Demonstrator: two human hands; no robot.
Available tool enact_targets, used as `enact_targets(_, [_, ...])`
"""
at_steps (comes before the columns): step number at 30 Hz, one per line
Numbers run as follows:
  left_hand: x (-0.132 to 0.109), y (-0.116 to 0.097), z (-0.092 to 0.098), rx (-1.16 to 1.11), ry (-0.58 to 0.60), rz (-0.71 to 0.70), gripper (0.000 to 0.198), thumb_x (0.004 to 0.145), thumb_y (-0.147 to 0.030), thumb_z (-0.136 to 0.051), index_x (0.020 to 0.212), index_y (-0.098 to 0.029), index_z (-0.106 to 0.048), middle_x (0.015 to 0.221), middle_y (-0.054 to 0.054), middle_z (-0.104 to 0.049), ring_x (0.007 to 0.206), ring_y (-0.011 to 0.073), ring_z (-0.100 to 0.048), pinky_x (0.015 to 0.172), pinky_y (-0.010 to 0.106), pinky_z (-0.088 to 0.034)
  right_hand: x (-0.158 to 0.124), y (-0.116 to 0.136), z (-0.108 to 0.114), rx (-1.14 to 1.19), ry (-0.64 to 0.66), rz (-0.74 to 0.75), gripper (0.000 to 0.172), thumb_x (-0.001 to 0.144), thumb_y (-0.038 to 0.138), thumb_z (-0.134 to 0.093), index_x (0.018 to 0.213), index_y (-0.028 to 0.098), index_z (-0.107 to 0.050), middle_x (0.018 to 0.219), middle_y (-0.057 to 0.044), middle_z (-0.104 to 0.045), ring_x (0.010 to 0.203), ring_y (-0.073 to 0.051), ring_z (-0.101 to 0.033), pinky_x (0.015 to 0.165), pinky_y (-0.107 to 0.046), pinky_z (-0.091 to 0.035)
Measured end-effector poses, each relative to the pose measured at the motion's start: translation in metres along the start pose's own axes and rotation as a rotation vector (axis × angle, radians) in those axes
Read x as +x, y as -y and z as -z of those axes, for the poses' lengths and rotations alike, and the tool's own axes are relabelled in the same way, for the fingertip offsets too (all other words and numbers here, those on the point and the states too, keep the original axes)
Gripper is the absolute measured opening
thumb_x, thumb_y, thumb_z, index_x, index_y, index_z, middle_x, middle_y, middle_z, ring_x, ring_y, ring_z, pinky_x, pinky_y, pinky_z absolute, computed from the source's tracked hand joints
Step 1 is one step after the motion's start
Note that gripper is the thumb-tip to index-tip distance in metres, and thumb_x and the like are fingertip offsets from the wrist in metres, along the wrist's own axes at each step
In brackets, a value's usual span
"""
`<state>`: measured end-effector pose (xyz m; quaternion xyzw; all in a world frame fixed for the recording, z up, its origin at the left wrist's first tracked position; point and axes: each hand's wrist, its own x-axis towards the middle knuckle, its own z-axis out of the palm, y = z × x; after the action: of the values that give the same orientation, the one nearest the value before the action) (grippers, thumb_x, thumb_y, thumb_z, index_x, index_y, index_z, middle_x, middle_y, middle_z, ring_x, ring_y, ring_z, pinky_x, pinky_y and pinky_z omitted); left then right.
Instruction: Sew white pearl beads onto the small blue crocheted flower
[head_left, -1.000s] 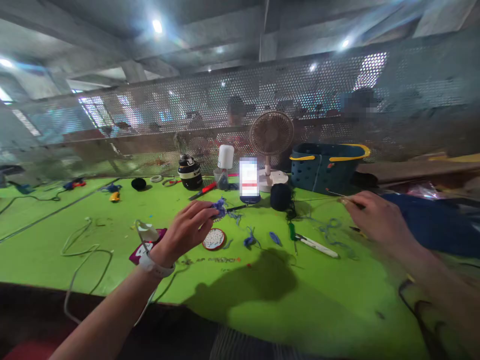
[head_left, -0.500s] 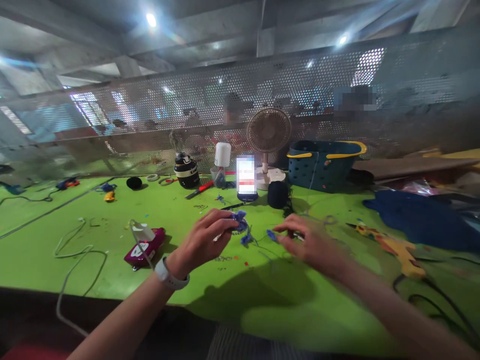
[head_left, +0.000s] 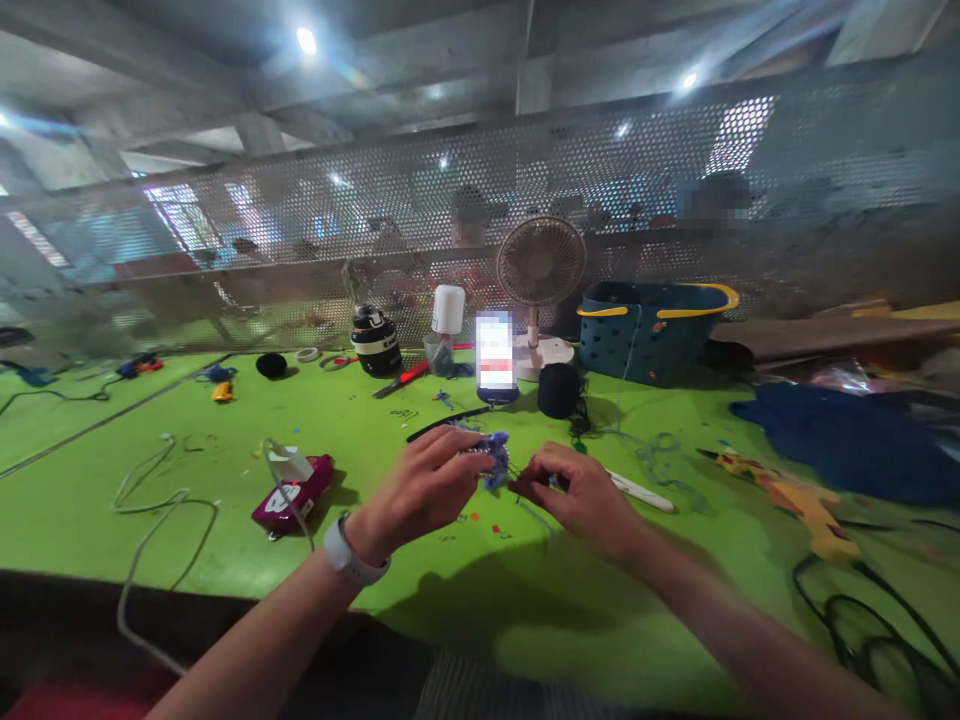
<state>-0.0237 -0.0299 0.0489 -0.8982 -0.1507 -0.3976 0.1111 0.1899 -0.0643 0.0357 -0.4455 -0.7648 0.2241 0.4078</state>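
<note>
My left hand (head_left: pixel 442 475), with a pale watch on its wrist, is closed on a fuzzy blue-purple piece (head_left: pixel 495 458) that has a pale, bead-like edge. Just right of it, my right hand (head_left: pixel 574 490) is closed, thumb and forefinger pinched at a thin strand running to that piece. A bit of blue shows among the right fingers. Past the right knuckles a white handle (head_left: pixel 641 492) sticks out; whether the hand holds it or it lies on the table cannot be made out. Light blue yarn (head_left: pixel 664 455) lies loosely curled beyond.
A phone (head_left: pixel 495 355) stands upright ahead, with a fan (head_left: pixel 541 262) and dark yarn ball (head_left: pixel 559 390) near it. A basket (head_left: pixel 649 335) is behind right. A yellow glue gun (head_left: pixel 806 505) with a black cable lies right; a maroon power bank (head_left: pixel 292 500) with a white cable, left.
My right hand has moved left, close up to the blue-purple piece. The white handle and the curled yarn now show more fully. My left hand has shifted slightly right.
</note>
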Motion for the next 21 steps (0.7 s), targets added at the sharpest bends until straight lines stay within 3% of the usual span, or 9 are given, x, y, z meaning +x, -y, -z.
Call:
enact_targets(8, [-0.003,-0.001,0.002,0.193,0.109,-0.127,0.021,0.086,-0.008,-0.053,0.105,-0.015,-0.056,0.101,0.010,-0.067,0.086,0.0199,-0.062,0.073,0.036,-0.056,-0.007,0.007,0.023,-0.455,0.105,0.037,0.013,0.088,0.017,-0.058,0.079,0.013,-0.066,0.077,-0.007,-0.062,0.073,-0.020,-0.058,0.064,-0.032,-0.040])
enact_targets(14, [-0.006,-0.001,0.004,0.103,0.129,-0.051,0.022,0.085,-0.008,-0.053,0.105,-0.017,-0.056,0.103,0.009,-0.066,0.089,0.0186,-0.062,0.076,0.035,-0.056,-0.009,0.009,0.032,-0.394,0.223,0.030,0.011,0.087,0.023,-0.061,0.089,0.014,-0.067,0.086,-0.008,-0.064,0.075,-0.019,-0.060,0.067,-0.031,-0.045])
enact_targets(17, [-0.010,0.000,0.009,0.062,0.111,0.007,0.025,0.084,-0.008,-0.055,0.107,-0.018,-0.056,0.105,0.008,-0.065,0.092,0.0179,-0.062,0.080,0.036,-0.056,-0.008,-0.002,0.044,-0.437,0.205,0.050,0.026,0.081,0.036,-0.069,0.098,0.016,-0.068,0.092,-0.009,-0.065,0.075,-0.020,-0.061,0.064,-0.031,-0.046])
enact_targets(21, [-0.012,0.000,0.016,0.007,0.063,0.012,0.028,0.081,-0.006,-0.057,0.106,-0.018,-0.057,0.106,0.009,-0.065,0.094,0.0183,-0.062,0.080,0.037,-0.056,-0.008,-0.025,0.060,-0.556,0.162,0.040,0.030,0.079,0.048,-0.067,0.085,0.020,-0.073,0.083,-0.009,-0.066,0.065,-0.019,-0.058,0.057,-0.031,-0.042])
